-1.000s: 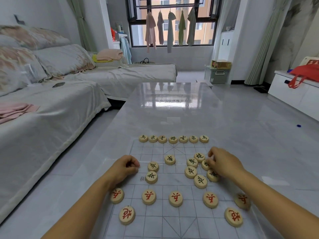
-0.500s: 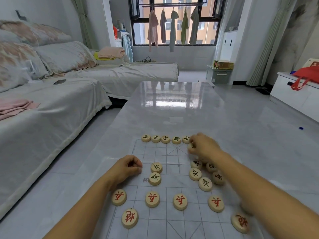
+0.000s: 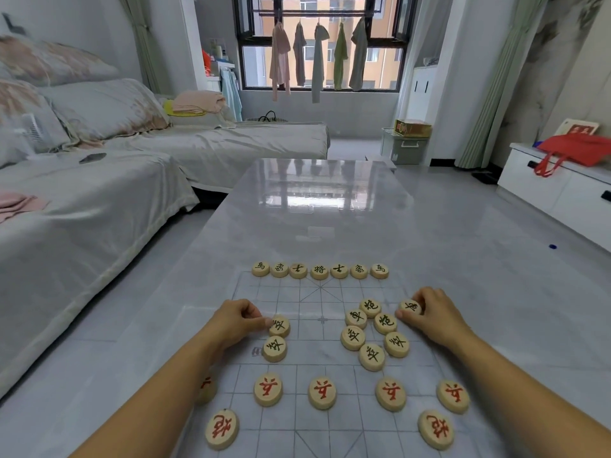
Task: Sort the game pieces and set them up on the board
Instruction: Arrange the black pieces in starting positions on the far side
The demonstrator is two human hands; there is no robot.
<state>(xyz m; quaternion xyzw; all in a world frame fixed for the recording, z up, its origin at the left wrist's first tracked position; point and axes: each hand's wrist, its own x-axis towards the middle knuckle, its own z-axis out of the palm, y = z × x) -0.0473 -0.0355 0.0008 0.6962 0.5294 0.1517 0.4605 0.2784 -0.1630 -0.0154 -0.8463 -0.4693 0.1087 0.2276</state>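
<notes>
a covered sofa point(image 3: 99, 206) at left, clothes point(image 3: 317, 57) hanging at the window, red bag point(image 3: 575, 150) on white cabinet point(image 3: 558, 193).

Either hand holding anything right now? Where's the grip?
Right hand pinches a black-lettered piece by its rim, fingers curled round the edge. Left hand is curled with no grip visible; its fingertip only touches the rim of a second piece.

Right hand point(image 3: 429, 315) pulled back from the far row point(image 3: 319, 271) to the right edge of the board point(image 3: 322, 320). A black-lettered piece point(image 3: 411, 306) is now pinched in it. The lone black piece is gone from board centre. Left hand point(image 3: 234, 320) shifted right, and a fingertip now touches the upper soldier piece point(image 3: 279, 326). Leftmost red piece point(image 3: 206, 390) is now half covered by the left forearm.
</notes>
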